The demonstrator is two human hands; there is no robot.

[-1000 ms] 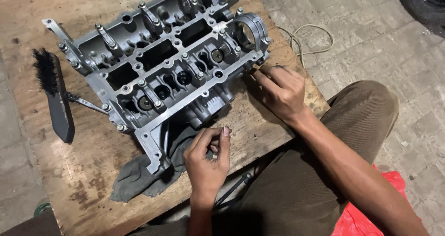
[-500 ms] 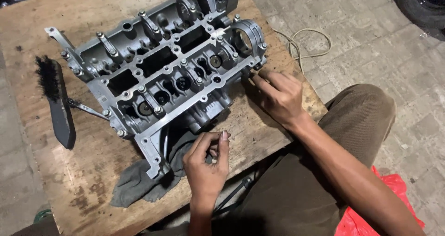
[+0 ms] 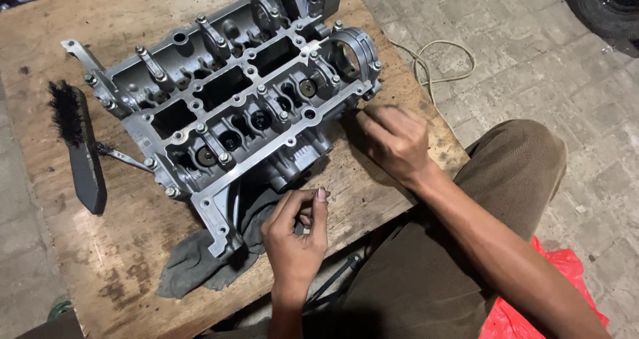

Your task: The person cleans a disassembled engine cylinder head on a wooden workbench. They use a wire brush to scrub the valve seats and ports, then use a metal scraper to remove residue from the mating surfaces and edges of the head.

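Right hand [image 3: 393, 139] slid off cylinder head [image 3: 226, 106] edge, loose, empty | left hand [image 3: 296, 236] pinching small part | head: heavy, rigid; grip outer flanges

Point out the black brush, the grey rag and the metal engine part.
black brush [image 3: 80, 152]: head view, on its dark body.
grey rag [image 3: 200, 262]: head view, on the exposed cloth.
engine part [image 3: 226, 112]: head view, on its upper face.

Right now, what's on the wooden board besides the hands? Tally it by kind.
Metal cylinder head: 1
Black brush: 1
Grey rag: 1
Small part pinched in the left hand: 1, too small to identify
Total: 4
The right hand rests on the board at the head's near corner; whether it holds anything is unclear.
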